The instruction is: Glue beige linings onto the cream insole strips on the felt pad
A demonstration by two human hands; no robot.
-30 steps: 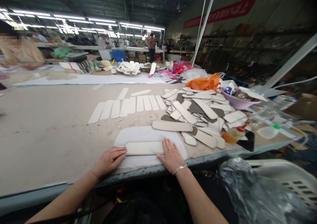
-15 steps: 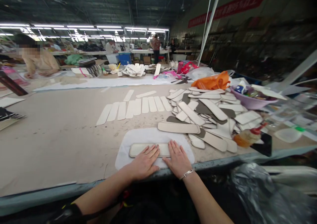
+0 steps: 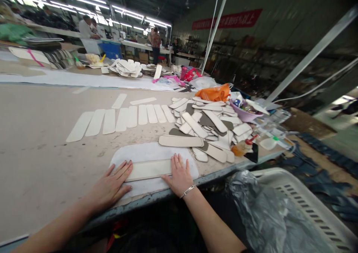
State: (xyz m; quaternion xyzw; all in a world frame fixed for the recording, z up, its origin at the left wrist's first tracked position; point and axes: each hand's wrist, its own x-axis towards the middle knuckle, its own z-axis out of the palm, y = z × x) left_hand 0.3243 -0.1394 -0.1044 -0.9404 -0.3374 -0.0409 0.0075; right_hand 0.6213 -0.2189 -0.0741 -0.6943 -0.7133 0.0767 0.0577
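Observation:
A long pale strip with rounded ends (image 3: pixel 151 169) lies on a white sheet (image 3: pixel 145 149) near the table's front edge. Flat on the strip's left end rests my left hand (image 3: pixel 114 182), fingers spread. My right hand (image 3: pixel 180 174) presses flat on its right end, with a bracelet at the wrist. Both ends of the strip are covered by the hands. Behind the sheet stands a row of white pieces (image 3: pixel 121 119). A heap of pale and grey strips (image 3: pixel 207 124) spreads to the right, one long strip (image 3: pixel 180 141) overlapping the sheet's back edge.
Right of the heap are a glue bottle with a red tip (image 3: pixel 243 148), an orange bag (image 3: pixel 214 93) and a purple basin (image 3: pixel 244 114). A white basket (image 3: pixel 304 204) with grey plastic stands below the table at right. People work in the background.
The view has turned to the right. My left hand has slid left along the strip to its end, so the hands are farther apart and more of the strip's middle shows.

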